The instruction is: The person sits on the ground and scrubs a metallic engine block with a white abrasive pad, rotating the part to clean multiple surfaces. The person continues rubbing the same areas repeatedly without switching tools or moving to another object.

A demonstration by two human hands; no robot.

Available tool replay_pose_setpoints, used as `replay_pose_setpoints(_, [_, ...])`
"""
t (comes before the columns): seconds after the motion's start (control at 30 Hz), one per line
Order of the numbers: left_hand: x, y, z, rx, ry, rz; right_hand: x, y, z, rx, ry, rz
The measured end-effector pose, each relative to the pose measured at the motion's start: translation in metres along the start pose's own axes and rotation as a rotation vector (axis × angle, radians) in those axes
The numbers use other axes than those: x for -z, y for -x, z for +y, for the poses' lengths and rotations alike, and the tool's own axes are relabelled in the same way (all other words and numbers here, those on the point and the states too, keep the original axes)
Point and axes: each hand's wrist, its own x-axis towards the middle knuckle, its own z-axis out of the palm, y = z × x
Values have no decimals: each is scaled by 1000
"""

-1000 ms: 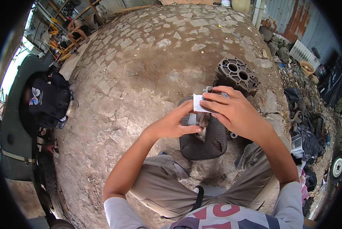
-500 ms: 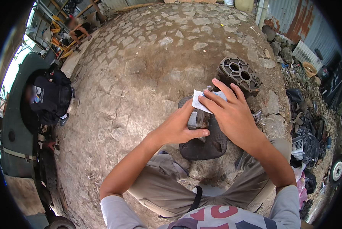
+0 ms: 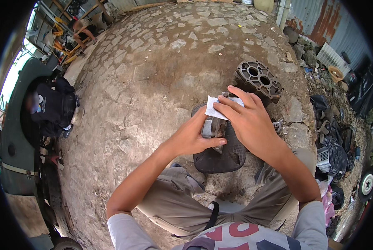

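Left hand [image 3: 192,139] grips a grey metal part [image 3: 212,127] on a black rubber piece [image 3: 224,156]; right hand [image 3: 247,121], fingers flat, presses white paper [image 3: 213,109] onto it.

No package, sign or screen shows clearly here. The nearest thing to a label is a small white paper slip [image 3: 213,109], roughly rectangular with a ragged edge, lying under the fingers of the right hand [image 3: 247,123] above a grey metal part. Far right, among the scrap at the yard's edge, pale and pink bags [image 3: 329,196] lie crumpled, too small to tell more.
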Motion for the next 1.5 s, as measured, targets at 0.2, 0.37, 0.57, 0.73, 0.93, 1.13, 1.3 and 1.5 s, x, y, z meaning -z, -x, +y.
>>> replay_pose_setpoints(0.2, [-8, -4, -2, -37, 27, 55, 0, 1, -2, -25, -10, -17])
replay_pose_setpoints(0.37, [-4, -1, 3, -9, -37, 73, 2, 4, -5, -30, -20, -45])
replay_pose_setpoints(0.57, [-5, -1, -5, -80, -64, 108, 1, 0, -9, -35, 11, -50])
replay_pose_setpoints(0.73, [-10, -2, -6, -69, -49, 129, 1, -4, -10, -54, 30, 1])
replay_pose_setpoints(0.93, [-18, -2, -15, -84, 45, 138, 6, 1, -5, -18, 31, -3])
replay_pose_setpoints(1.13, [-25, -4, -17, 35, 288, 125, -3, 8, -5, 24, 52, 48])
replay_pose_setpoints(1.3, [-24, -2, -18, -5, 261, 119, -9, 6, -2, 16, 70, 55])
replay_pose_setpoints(1.5, [-27, -3, -14, 15, 303, 142, -7, 3, 1, -2, 48, 66])
